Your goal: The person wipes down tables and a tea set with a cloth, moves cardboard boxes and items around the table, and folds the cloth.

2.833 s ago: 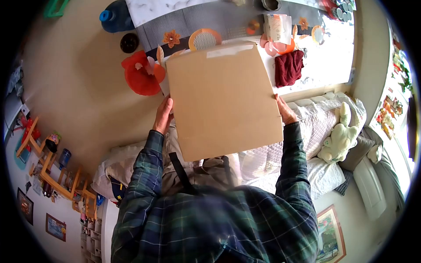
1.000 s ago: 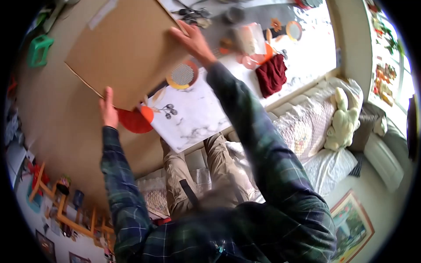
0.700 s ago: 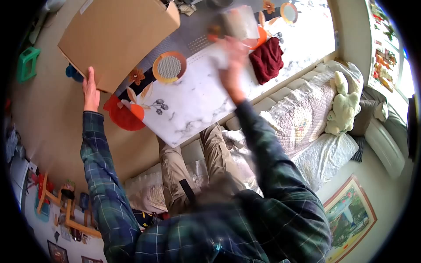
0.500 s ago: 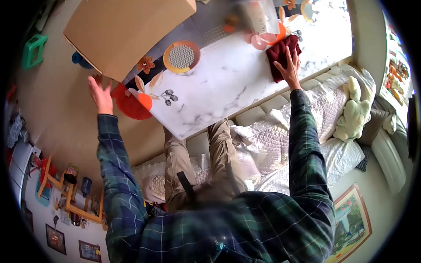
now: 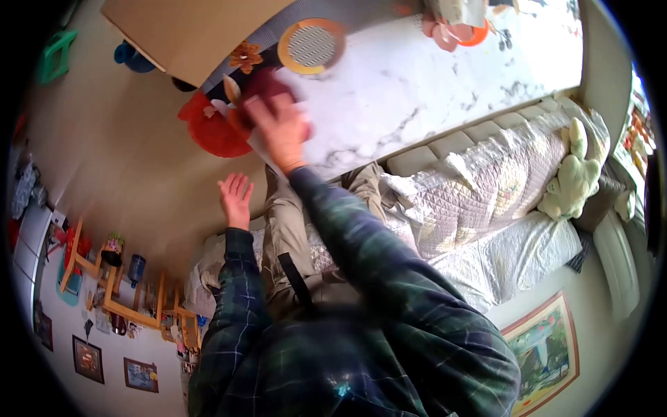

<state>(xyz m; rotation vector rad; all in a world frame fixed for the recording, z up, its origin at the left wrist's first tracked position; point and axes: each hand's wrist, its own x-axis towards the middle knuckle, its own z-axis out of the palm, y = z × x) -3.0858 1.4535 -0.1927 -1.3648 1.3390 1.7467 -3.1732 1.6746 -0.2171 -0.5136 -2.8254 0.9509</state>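
My right hand (image 5: 279, 132) presses on the dark red cloth (image 5: 272, 87) at the near left corner of the marble-patterned table (image 5: 389, 104); hand and cloth are blurred by motion. Off the table edge, over the floor, my left hand (image 5: 236, 198) is open and holds nothing, palm up with its fingers spread. A large cardboard box (image 5: 187, 35) rests at the table's far left, beyond both hands. The red round stool seat (image 5: 217, 132) is just left of the cloth. A patterned circle (image 5: 311, 46) shows on the table covering beside the box.
A sofa with a quilted cover (image 5: 472, 187) runs along the table's near side, with a plush toy (image 5: 572, 174) at its right. A packet (image 5: 460, 10) lies at the table's far side. A blue bottle (image 5: 133, 57) and green stool (image 5: 55, 57) stand on the left.
The box went from both hands to the table's far left and was let go. My right hand reached the cloth at the right and brought it to the left corner. My left hand drew back nearer my body.
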